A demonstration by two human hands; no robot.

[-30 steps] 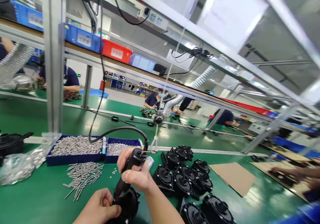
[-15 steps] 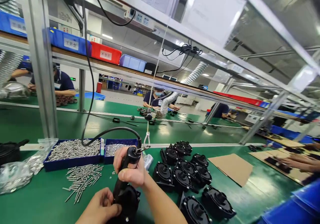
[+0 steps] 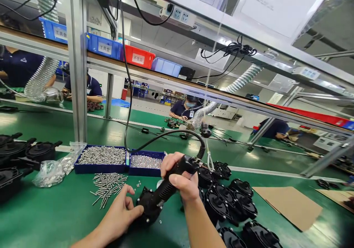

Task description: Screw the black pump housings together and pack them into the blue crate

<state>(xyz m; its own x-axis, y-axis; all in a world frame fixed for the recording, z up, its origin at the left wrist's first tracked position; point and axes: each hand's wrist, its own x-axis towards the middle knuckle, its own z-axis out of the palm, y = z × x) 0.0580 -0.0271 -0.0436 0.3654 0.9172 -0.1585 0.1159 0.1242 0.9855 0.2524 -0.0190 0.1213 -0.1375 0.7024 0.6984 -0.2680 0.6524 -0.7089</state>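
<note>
My right hand is wrapped round a black corded electric screwdriver, which slants down to the left. The screwdriver's lower end is at a round black housing with small metal fasteners at its edge. On the housing's left side, the thumb of my left hand rests against it, the fingers curled and apart from the thumb. Left of the housing lies a loose pile of long screws. Behind are a blue tray of long screws and a blue tray of small metal parts.
Several finished-looking black housings stand at the right, more at the far left. A plastic bag of small parts lies left, brown cardboard right. A hanging cord holds the screwdriver. People sit across the bench.
The view has turned left, showing more housings there. The screwdriver, nearly upright before, now tilts with its top to the right. My left hand stays at the housing.
</note>
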